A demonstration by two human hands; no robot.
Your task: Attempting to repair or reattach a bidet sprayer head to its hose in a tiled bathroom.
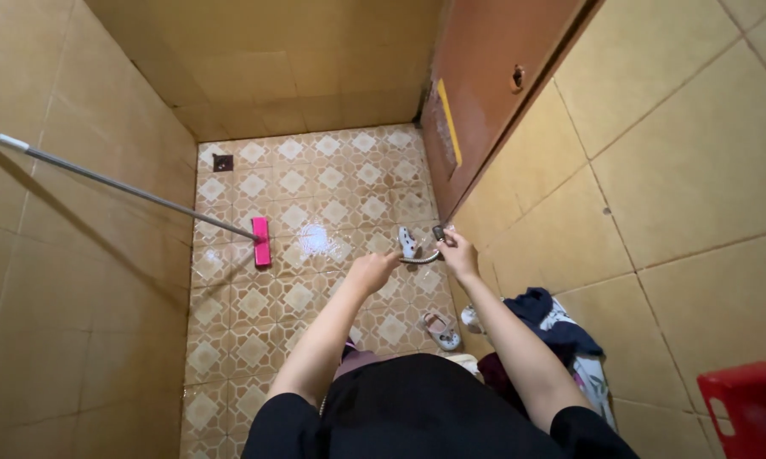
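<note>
Above the wet patterned floor, a white hand shower head sits in the left hand's grasp, its hose looping to the right hand, which grips the far end near the door; the step looks like rinsing, with foam just beyond. Aiming at that patch would call for a steady wrist; a pink mop leans against the left wall.

At frame centre, the left hand grips a hose and the right hand its sprayer, over a wet floor. At left, a pink mop leans on the wall.
</note>
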